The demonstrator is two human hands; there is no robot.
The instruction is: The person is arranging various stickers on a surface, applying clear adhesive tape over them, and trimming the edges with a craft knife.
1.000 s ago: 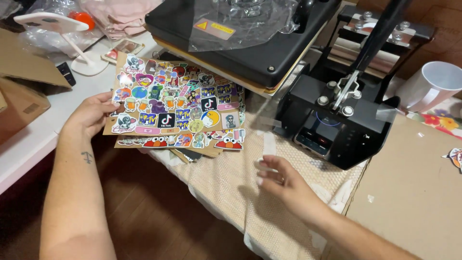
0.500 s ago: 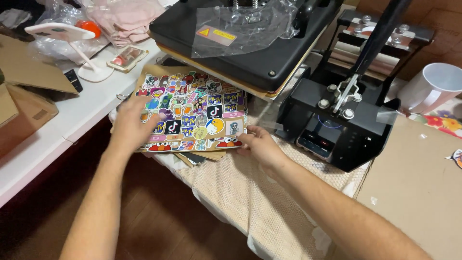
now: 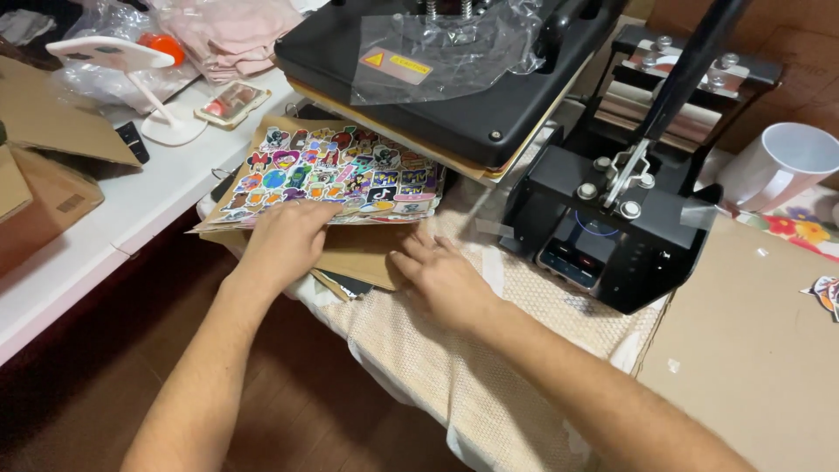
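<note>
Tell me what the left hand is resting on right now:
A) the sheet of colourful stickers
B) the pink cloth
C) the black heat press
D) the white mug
A: the left hand lies flat on the near edge of the sticker sheet, while the white mug stands far off to the right, the black heat press sits behind the sheet, and the pink cloth lies at the back of the white table.

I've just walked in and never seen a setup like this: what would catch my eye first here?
Probably the bright sheet of cartoon stickers at centre, lying on brown cardboard, with the left hand on its near edge and the right hand beside it. Behind looms a big black heat press, and a white mug stands far right.
</note>
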